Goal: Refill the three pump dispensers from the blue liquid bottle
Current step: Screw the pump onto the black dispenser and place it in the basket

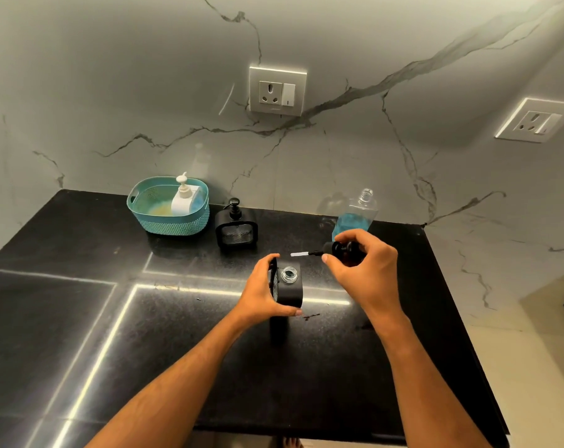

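A black dispenser (288,286) is held upright on the dark counter (80,302) near frame centre, gripped around its body by the left hand (263,291); its clear threaded neck is open. The removed pump head (340,248) is pinched in the right hand (364,270) at about 2 o'clock from the dispenser, its white dip tube pointing toward 9 o'clock, clear of the neck. The blue liquid bottle (355,215), uncapped and roughly a third full, stands at 1 o'clock, just behind the right hand. A second black dispenser (236,226) stands at 11 o'clock, and a white dispenser (183,197) sits in a teal basket (167,221) further toward 10 o'clock. The step in hand is judged to be opening the first dispenser. Next, the pump head would need setting down so the bottle can be lifted and tipped over the narrow neck; spillage is a risk.
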`<move>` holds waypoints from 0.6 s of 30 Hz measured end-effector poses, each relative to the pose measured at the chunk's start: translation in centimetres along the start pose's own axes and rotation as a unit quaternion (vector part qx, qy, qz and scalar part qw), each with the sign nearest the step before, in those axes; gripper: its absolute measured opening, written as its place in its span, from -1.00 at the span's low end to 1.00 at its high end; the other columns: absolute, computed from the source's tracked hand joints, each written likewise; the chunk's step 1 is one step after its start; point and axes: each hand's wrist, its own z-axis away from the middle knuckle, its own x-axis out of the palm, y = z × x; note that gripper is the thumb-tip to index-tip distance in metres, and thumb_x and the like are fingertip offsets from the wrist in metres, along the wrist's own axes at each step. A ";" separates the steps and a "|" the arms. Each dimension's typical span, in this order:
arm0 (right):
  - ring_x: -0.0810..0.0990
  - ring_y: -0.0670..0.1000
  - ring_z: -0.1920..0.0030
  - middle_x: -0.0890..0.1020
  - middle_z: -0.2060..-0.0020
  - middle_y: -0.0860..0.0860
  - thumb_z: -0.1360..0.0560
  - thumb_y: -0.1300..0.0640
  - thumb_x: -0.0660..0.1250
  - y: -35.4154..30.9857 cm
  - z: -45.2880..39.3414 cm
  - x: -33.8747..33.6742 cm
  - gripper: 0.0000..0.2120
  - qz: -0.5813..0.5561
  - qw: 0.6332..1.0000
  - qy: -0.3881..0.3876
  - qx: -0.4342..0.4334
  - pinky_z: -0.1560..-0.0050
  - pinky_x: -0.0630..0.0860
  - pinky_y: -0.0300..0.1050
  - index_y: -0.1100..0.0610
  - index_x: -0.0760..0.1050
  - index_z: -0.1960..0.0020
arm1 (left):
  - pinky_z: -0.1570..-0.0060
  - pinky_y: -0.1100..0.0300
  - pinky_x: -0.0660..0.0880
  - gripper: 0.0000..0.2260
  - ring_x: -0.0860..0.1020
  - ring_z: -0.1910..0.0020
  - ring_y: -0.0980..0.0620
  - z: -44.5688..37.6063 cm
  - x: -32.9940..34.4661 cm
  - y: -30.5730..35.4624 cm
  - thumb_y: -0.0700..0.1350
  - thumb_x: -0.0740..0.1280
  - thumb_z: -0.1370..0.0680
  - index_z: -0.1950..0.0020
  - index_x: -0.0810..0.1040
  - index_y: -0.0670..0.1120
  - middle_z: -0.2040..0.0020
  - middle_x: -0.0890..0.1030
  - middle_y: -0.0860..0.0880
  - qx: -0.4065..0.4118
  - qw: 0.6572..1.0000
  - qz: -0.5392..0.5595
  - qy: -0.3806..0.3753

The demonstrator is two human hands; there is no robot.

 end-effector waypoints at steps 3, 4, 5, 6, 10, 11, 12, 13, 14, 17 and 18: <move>0.66 -0.14 0.08 0.67 0.11 -0.09 -0.32 0.12 0.66 -1.2 -0.2 -0.3 -0.68 0.010 0.999 -0.026 -0.016 0.05 0.57 -0.42 0.06 0.66 -0.02 | -0.41 -0.01 0.49 0.16 0.40 -0.40 0.20 0.0 0.0 -0.2 0.15 0.75 -0.08 -0.56 0.22 0.09 -0.43 0.38 0.15 0.001 1.000 -0.006 0.002; 0.66 -0.13 0.08 0.67 0.11 -0.09 -0.32 0.11 0.66 -1.4 -0.3 -0.4 -0.68 0.017 0.999 -0.037 -0.020 0.04 0.58 -0.40 0.05 0.66 -0.02 | -0.41 -0.02 0.49 0.17 0.40 -0.41 0.18 0.0 0.0 -0.2 0.17 0.75 -0.08 -0.57 0.22 0.10 -0.43 0.37 0.15 0.002 1.000 -0.009 0.003; 0.66 -0.13 0.08 0.67 0.11 -0.09 -0.31 0.11 0.66 -1.5 -0.3 -0.4 -0.68 0.025 0.998 -0.047 -0.022 0.04 0.59 -0.38 0.05 0.66 -0.01 | -0.42 -0.02 0.48 0.17 0.39 -0.41 0.15 0.0 0.0 -0.3 0.17 0.74 -0.08 -0.57 0.21 0.09 -0.44 0.35 0.16 0.002 1.000 -0.012 0.003; 0.66 -0.13 0.10 0.67 0.12 -0.10 -0.31 0.11 0.66 -1.6 -0.4 -0.3 -0.69 0.030 0.998 -0.059 -0.021 0.05 0.60 -0.36 0.04 0.66 -0.01 | -0.43 -0.01 0.47 0.17 0.38 -0.42 0.15 -0.1 0.0 -0.3 0.17 0.74 -0.08 -0.58 0.21 0.09 -0.44 0.34 0.17 0.003 1.000 -0.015 0.001; 0.64 -0.16 0.18 0.64 0.19 -0.15 -0.30 0.12 0.66 -1.7 -0.4 0.0 -0.70 0.051 0.994 -0.099 -0.013 0.12 0.61 -0.36 0.02 0.66 0.02 | -0.42 0.06 0.45 0.17 0.35 -0.41 0.15 -0.2 0.0 -0.2 0.17 0.74 -0.10 -0.58 0.20 0.09 -0.44 0.32 0.18 0.007 1.000 -0.020 0.001; 0.63 -0.17 0.18 0.63 0.19 -0.15 -0.30 0.13 0.66 -1.8 -0.5 0.1 -0.70 0.059 0.992 -0.108 -0.012 0.13 0.60 -0.37 0.03 0.66 0.02 | -0.41 0.08 0.45 0.17 0.35 -0.40 0.16 -0.2 0.1 -0.2 0.15 0.74 -0.10 -0.58 0.20 0.09 -0.44 0.32 0.18 0.007 1.000 -0.019 0.001; 0.63 -0.17 0.19 0.63 0.20 -0.15 -0.30 0.14 0.65 -1.9 -0.5 0.3 -0.70 0.065 0.991 -0.116 -0.014 0.14 0.60 -0.37 0.04 0.66 0.02 | -0.40 0.11 0.44 0.16 0.35 -0.40 0.17 -0.2 0.1 -0.1 0.12 0.75 -0.11 -0.58 0.20 0.09 -0.44 0.32 0.18 0.007 1.000 -0.018 0.000; 0.62 -0.17 0.20 0.63 0.20 -0.13 -0.30 0.15 0.65 -2.0 -0.6 0.5 -0.71 0.073 0.989 -0.123 -0.018 0.15 0.59 -0.38 0.05 0.66 0.02 | -0.39 0.14 0.43 0.15 0.35 -0.39 0.17 -0.3 0.2 0.0 0.10 0.75 -0.12 -0.58 0.19 0.09 -0.44 0.31 0.18 0.008 1.000 -0.017 -0.002; 0.61 -0.17 0.21 0.64 0.20 -0.11 -0.31 0.16 0.64 -2.1 -0.7 0.7 -0.72 0.083 0.988 -0.130 -0.025 0.16 0.57 -0.40 0.06 0.66 0.03 | -0.38 0.16 0.42 0.15 0.34 -0.39 0.18 -0.3 0.3 0.0 0.09 0.76 -0.13 -0.59 0.19 0.08 -0.45 0.31 0.17 0.008 1.000 -0.015 -0.004; 0.60 -0.14 0.22 0.64 0.19 -0.09 -0.30 0.16 0.61 -2.0 -1.1 1.9 -0.73 0.107 0.982 -0.153 -0.037 0.15 0.59 -0.34 0.06 0.66 0.03 | -0.34 0.22 0.40 0.16 0.33 -0.40 0.19 -0.4 0.6 0.3 0.08 0.76 -0.14 -0.59 0.18 0.07 -0.48 0.30 0.15 0.010 1.000 -0.011 -0.005; 0.60 -0.11 0.21 0.64 0.17 -0.08 -0.29 0.16 0.60 -1.8 -1.2 2.5 -0.73 0.115 0.979 -0.161 -0.039 0.12 0.61 -0.28 0.06 0.65 0.03 | -0.32 0.23 0.40 0.16 0.33 -0.39 0.19 -0.4 0.7 0.4 0.09 0.76 -0.13 -0.59 0.18 0.07 -0.48 0.30 0.15 0.010 1.000 -0.011 -0.006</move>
